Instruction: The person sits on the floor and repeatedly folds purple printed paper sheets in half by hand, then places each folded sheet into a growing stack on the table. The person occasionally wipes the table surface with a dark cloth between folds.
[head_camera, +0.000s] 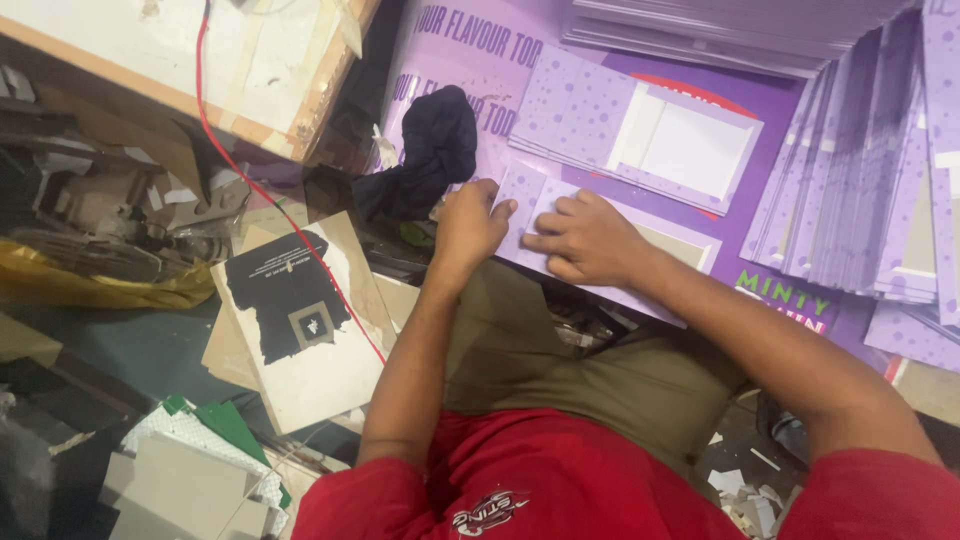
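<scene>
On a cluttered floor, the left hand (468, 222) and right hand (583, 238) press flat, seemingly gripping nothing, on a purple card (610, 232) they half hide.

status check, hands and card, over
Left hand and right hand pressing flat purple dotted card sheet. Dark crumpled cloth beside it, apart.
</scene>
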